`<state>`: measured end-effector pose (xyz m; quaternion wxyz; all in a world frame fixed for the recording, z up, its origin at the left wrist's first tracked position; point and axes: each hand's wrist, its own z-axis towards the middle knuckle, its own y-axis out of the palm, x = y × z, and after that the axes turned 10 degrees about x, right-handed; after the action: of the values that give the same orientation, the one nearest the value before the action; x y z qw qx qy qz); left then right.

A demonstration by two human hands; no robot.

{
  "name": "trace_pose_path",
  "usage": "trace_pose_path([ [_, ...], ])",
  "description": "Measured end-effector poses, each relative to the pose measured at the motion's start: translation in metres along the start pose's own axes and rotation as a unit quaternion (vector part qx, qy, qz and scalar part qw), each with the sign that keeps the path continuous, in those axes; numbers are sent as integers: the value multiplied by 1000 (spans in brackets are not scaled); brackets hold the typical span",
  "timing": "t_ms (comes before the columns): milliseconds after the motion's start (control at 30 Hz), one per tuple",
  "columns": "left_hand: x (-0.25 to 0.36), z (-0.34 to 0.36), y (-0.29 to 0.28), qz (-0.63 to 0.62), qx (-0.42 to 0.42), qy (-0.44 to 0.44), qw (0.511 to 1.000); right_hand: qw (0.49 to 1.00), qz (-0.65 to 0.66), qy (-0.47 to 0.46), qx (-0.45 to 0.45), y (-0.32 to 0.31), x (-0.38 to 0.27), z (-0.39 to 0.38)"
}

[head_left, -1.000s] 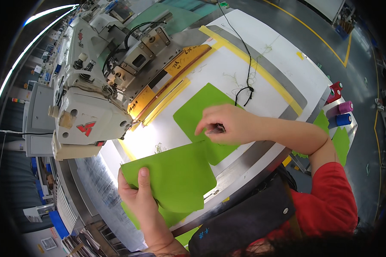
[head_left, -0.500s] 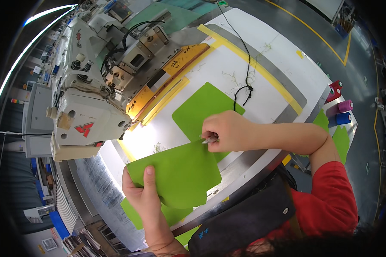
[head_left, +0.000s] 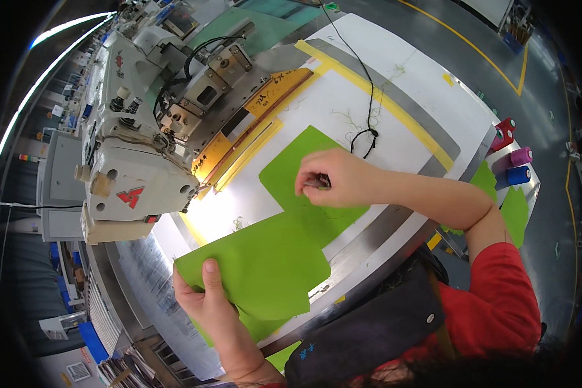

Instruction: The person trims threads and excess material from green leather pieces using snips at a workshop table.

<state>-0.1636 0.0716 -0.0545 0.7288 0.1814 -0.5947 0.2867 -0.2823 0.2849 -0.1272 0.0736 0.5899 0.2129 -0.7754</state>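
Note:
Pinched between thumb and fingers, a green fabric panel (head_left: 258,265) hangs from my left hand (head_left: 207,301) at its left edge. Beneath it, part of another green piece (head_left: 258,328) shows. My right hand (head_left: 339,178) is closed around a small greyish tool (head_left: 319,182), mostly hidden in the fingers. This hand hovers over a second green panel (head_left: 291,161) lying flat on the white work surface, apart from the held panel's upper right corner.
A white sewing machine (head_left: 136,174) stands at the left, its lamp lighting the surface. A yellow-edged guide (head_left: 258,123) runs beside it. A knotted black cord (head_left: 372,132) lies across the table among loose green threads. Thread spools (head_left: 514,176) sit at the right edge.
My right hand has lifted away from the held panel's corner, up and slightly left. My left hand has shifted the panel a little left and down.

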Motion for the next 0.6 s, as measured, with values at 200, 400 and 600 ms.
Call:
trace_pose_path([
  [200, 1, -1, -1, 4, -10, 0, 1000, 994, -26, -68, -78, 2, -16, -9],
  [400, -9, 3, -4, 57, -8, 8, 998, 968, -180, -176, 11, 3, 10, -10],
  [600, -8, 24, -30, -51, 73, 201, 976, 948, -263, -107, 146, -41, 18, 33],
])
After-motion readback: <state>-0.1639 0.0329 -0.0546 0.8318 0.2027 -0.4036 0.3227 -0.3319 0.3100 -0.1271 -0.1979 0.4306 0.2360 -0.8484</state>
